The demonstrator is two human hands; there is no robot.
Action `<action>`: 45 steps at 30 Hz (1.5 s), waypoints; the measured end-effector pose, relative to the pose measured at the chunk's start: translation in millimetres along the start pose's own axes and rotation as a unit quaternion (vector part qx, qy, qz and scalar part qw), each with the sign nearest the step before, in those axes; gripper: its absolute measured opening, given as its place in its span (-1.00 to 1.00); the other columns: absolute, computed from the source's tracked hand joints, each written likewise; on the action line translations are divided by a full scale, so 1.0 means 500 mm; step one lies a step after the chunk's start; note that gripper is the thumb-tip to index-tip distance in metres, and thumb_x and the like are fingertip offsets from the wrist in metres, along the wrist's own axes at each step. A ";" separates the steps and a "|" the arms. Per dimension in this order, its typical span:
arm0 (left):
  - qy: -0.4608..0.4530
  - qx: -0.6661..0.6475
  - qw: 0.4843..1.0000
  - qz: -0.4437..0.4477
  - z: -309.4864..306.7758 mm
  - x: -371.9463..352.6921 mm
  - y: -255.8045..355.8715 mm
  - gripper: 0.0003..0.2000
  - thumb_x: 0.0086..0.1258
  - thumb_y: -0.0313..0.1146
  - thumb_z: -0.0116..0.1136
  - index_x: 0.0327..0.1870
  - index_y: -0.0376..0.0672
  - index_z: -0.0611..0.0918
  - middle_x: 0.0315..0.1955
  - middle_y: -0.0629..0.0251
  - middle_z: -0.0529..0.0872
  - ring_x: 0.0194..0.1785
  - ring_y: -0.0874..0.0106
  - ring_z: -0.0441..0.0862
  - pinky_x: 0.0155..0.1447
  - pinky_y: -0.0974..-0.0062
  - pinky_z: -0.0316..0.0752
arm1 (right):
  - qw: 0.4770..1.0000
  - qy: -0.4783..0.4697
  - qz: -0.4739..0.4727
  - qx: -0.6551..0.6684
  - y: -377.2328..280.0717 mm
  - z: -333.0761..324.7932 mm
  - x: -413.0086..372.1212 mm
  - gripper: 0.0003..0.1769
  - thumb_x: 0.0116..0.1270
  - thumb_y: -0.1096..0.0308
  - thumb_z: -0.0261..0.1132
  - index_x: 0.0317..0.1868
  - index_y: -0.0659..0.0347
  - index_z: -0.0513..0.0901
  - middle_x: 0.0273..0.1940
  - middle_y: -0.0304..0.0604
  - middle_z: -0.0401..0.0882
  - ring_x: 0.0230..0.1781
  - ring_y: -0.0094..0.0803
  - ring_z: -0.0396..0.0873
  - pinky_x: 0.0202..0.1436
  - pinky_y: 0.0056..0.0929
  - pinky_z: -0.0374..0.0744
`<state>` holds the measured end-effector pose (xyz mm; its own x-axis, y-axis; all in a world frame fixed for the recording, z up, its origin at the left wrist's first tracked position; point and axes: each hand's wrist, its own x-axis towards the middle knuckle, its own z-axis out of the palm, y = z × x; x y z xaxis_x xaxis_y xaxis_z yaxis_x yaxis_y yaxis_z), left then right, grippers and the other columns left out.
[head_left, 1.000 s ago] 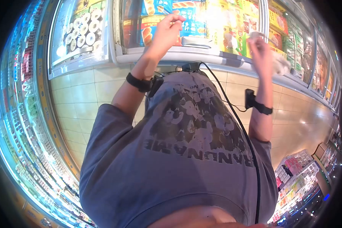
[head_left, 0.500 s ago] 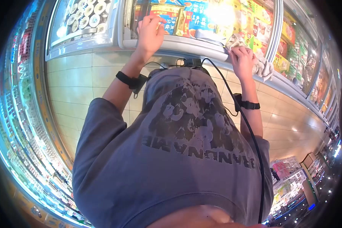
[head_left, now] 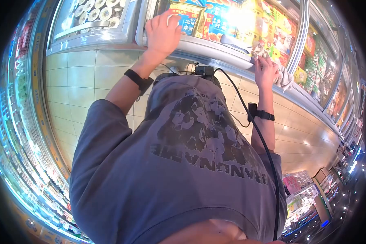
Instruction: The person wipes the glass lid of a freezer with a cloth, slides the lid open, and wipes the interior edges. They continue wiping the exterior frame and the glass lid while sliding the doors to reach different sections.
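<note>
My left hand is over the front edge of a chest freezer, its fingers apart and no object in it. Just beyond those fingers lie blue and red food packets, with a narrow gold packet beside them. At the freezer's front rim my right hand has its fingers closed on a crumpled, light, stained cloth. Part of the cloth bunches up beyond the fingertips, and the rest hangs along the rim. Yellow packets lie inside the freezer beyond that hand.
Another freezer at the left holds rows of round white items. More freezer compartments run off to the right. Lit shelves line the far left. A black cable crosses in front of my body to a black box at my waist.
My left hand has opened out, its fingers straighter and more spread than before. The whole view has shifted slightly. My right hand remains on the cloth at the rim.
</note>
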<state>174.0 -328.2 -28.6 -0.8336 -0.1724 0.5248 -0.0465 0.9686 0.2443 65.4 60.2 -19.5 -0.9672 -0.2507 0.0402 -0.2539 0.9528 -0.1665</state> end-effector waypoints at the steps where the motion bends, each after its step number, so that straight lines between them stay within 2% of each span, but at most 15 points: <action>1: 0.002 0.026 1.000 -0.003 -0.002 -0.005 -0.011 -0.63 0.37 -0.22 0.38 0.19 0.05 0.72 0.27 0.26 0.61 0.29 0.16 0.50 0.37 0.08 0.31 | 0.998 0.019 -0.030 0.043 -0.002 0.017 -0.004 -0.77 0.46 0.04 0.46 -0.02 -0.11 0.88 -0.06 -0.45 0.73 0.17 -0.18 0.49 0.39 0.09 0.20; 6: 0.030 -0.001 0.999 0.030 0.015 -0.009 -0.016 -0.64 0.35 -0.20 0.39 0.16 0.05 0.72 0.23 0.26 0.61 0.24 0.18 0.52 0.33 0.10 0.33 | 0.996 0.038 -0.040 0.065 -0.029 0.036 -0.026 -0.77 0.47 0.07 0.46 -0.02 -0.04 0.88 -0.03 -0.39 0.71 0.18 -0.13 0.47 0.41 0.08 0.23; 9: 0.042 -0.007 0.998 0.035 0.012 -0.015 -0.025 -0.64 0.34 -0.19 0.39 0.15 0.03 0.73 0.22 0.28 0.62 0.22 0.20 0.53 0.32 0.12 0.35 | 0.992 0.042 -0.066 0.096 -0.006 0.026 -0.036 -0.76 0.48 0.08 0.45 -0.02 -0.02 0.88 0.01 -0.28 0.69 0.19 -0.09 0.44 0.37 -0.05 0.34; 11: 0.042 -0.010 0.998 0.033 0.009 -0.019 -0.027 -0.64 0.34 -0.19 0.39 0.14 0.02 0.73 0.21 0.29 0.63 0.22 0.21 0.54 0.31 0.13 0.37 | 0.993 0.067 -0.054 0.086 -0.022 0.041 -0.042 -0.76 0.48 0.08 0.45 -0.02 -0.02 0.88 0.02 -0.25 0.68 0.20 -0.07 0.42 0.38 -0.03 0.33; 13: 0.024 -0.035 0.998 0.039 0.008 -0.023 -0.024 -0.65 0.42 -0.22 0.31 0.21 0.05 0.72 0.26 0.28 0.65 0.21 0.18 0.56 0.28 0.13 0.39 | 0.992 0.090 -0.045 0.079 -0.036 0.055 -0.051 -0.75 0.48 0.07 0.44 -0.01 -0.02 0.88 0.04 -0.22 0.67 0.21 -0.06 0.41 0.39 -0.02 0.31; 18: 0.049 -0.031 0.997 0.044 0.009 -0.022 -0.014 -0.68 0.38 -0.24 0.33 0.15 0.05 0.73 0.21 0.30 0.69 0.19 0.23 0.59 0.26 0.17 0.41 | 0.982 0.140 -0.109 0.067 -0.062 0.062 -0.078 -0.73 0.48 0.04 0.43 -0.01 -0.02 0.88 0.09 -0.11 0.62 0.25 -0.01 0.35 0.43 0.08 0.26; 23: 0.060 -0.036 0.997 0.044 0.009 -0.021 -0.011 -0.70 0.37 -0.25 0.33 0.10 0.05 0.74 0.19 0.33 0.70 0.18 0.26 0.61 0.26 0.18 0.41 | 0.986 0.125 -0.108 0.022 -0.121 0.046 -0.081 -0.70 0.50 0.00 0.40 -0.04 0.01 0.88 0.12 -0.12 0.61 0.28 -0.03 0.38 0.44 0.08 0.23; 28: 0.048 -0.035 0.998 0.022 0.011 -0.027 -0.010 -0.72 0.38 -0.26 0.33 0.09 0.05 0.74 0.19 0.37 0.70 0.18 0.27 0.62 0.27 0.19 0.40 | 0.985 0.144 -0.097 -0.019 -0.127 0.037 -0.091 -0.67 0.54 -0.02 0.34 -0.05 0.00 0.89 0.11 -0.16 0.63 0.29 -0.04 0.41 0.44 0.08 0.22; 35: 0.056 -0.032 0.997 0.036 0.018 -0.040 -0.003 -0.72 0.40 -0.25 0.32 0.10 0.05 0.74 0.19 0.42 0.70 0.19 0.32 0.62 0.30 0.21 0.41 | 0.986 0.133 -0.067 -0.078 -0.206 0.027 -0.092 -0.64 0.54 -0.09 0.33 -0.08 -0.06 0.91 0.12 -0.27 0.68 0.22 -0.07 0.47 0.39 0.06 0.29; 40: 0.048 -0.029 0.998 0.031 0.017 -0.043 -0.006 -0.73 0.42 -0.24 0.31 0.11 0.04 0.75 0.18 0.44 0.70 0.18 0.33 0.63 0.28 0.24 0.44 | 0.988 0.137 -0.046 -0.045 -0.162 0.032 -0.086 -0.61 0.53 -0.12 0.32 -0.06 -0.06 0.92 0.07 -0.35 0.70 0.18 -0.03 0.48 0.36 0.03 0.34; 42: 0.050 -0.029 0.998 0.030 0.021 -0.045 -0.006 -0.72 0.42 -0.23 0.30 0.11 0.04 0.75 0.17 0.44 0.70 0.18 0.32 0.63 0.27 0.24 0.44 | 0.991 0.126 0.017 -0.028 -0.158 0.028 -0.082 -0.63 0.53 -0.09 0.33 -0.06 -0.07 0.93 0.02 -0.38 0.71 0.14 -0.05 0.50 0.31 0.03 0.40; 43: 0.052 -0.027 0.998 0.028 0.023 -0.045 -0.008 -0.72 0.42 -0.23 0.30 0.11 0.04 0.75 0.16 0.43 0.71 0.17 0.32 0.63 0.25 0.24 0.45 | 0.987 0.157 -0.004 -0.045 -0.173 0.036 -0.076 -0.67 0.50 -0.01 0.36 -0.17 -0.01 0.93 -0.02 -0.31 0.73 0.06 -0.05 0.55 0.22 0.00 0.47; 45: 0.060 -0.017 0.998 0.031 0.025 -0.047 -0.005 -0.72 0.39 -0.22 0.32 0.09 0.04 0.76 0.14 0.42 0.71 0.14 0.32 0.63 0.23 0.24 0.45 | 0.987 0.151 0.000 -0.057 -0.196 0.056 -0.063 -0.70 0.48 0.04 0.38 -0.23 0.02 0.92 -0.05 -0.27 0.73 0.00 -0.05 0.56 0.17 -0.02 0.49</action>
<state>186.7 -324.2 -51.7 -0.7622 -0.1348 0.6332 0.0239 0.9716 0.2356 120.9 -30.2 -31.7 -0.9194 -0.2055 0.3354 -0.2368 0.9700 -0.0547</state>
